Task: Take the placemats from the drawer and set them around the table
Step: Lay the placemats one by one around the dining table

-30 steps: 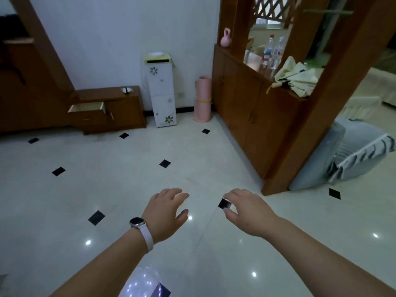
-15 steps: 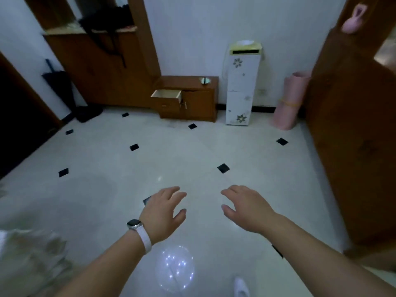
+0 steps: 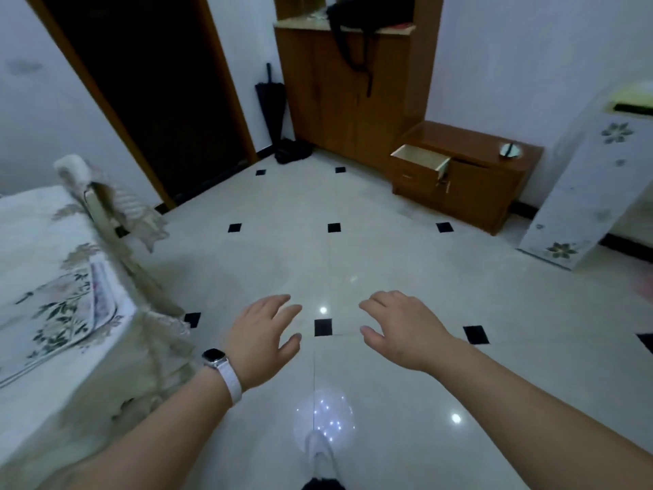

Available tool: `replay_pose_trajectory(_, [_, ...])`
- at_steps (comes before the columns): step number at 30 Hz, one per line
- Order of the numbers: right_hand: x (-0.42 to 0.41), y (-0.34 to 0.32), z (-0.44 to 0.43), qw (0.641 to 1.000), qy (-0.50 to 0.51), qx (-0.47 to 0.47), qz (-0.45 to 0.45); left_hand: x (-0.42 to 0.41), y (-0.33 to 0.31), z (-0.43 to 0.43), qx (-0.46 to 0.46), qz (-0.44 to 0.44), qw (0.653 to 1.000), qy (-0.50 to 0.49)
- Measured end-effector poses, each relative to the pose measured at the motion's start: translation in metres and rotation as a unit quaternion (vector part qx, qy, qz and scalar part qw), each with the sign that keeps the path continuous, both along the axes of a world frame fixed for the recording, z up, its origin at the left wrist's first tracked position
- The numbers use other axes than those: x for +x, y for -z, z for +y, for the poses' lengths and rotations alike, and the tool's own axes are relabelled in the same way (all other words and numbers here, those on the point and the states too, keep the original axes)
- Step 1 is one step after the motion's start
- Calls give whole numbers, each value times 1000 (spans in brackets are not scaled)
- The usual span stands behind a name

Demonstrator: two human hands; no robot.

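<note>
A low brown cabinet stands against the far wall on the right, and its top left drawer is pulled out with a pale inside that looks bare. At the left edge is the table under a pale lace cloth, with a floral placemat lying on it near the corner. My left hand, with a white watch on the wrist, and my right hand hover over the floor in the middle, fingers spread, holding nothing.
A chair draped in lace stands at the table's far corner. A tall wooden cupboard with a black bag on top, a black umbrella, a dark doorway and a white flowered unit line the walls. My shoe shows below.
The view has swung to the left: the wooden divider and pink roll have left the frame, and the table and doorway have come in. Both hands stay open in front of me.
</note>
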State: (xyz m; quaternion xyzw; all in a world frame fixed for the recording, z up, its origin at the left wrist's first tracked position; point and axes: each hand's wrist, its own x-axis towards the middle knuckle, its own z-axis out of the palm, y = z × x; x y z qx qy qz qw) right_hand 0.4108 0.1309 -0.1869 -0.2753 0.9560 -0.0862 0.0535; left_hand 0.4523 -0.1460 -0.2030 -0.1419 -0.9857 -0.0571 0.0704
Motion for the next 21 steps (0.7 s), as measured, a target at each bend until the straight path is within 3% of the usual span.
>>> replay_pose_trajectory(13, [-200,-16,-188,995,-81,57,24,-178,21,-173,48,36,995,-73])
replay_pose_trajectory(21, [-287,-16,-297,984,-163,66,25,-214,18,-269,56,53,984,-158])
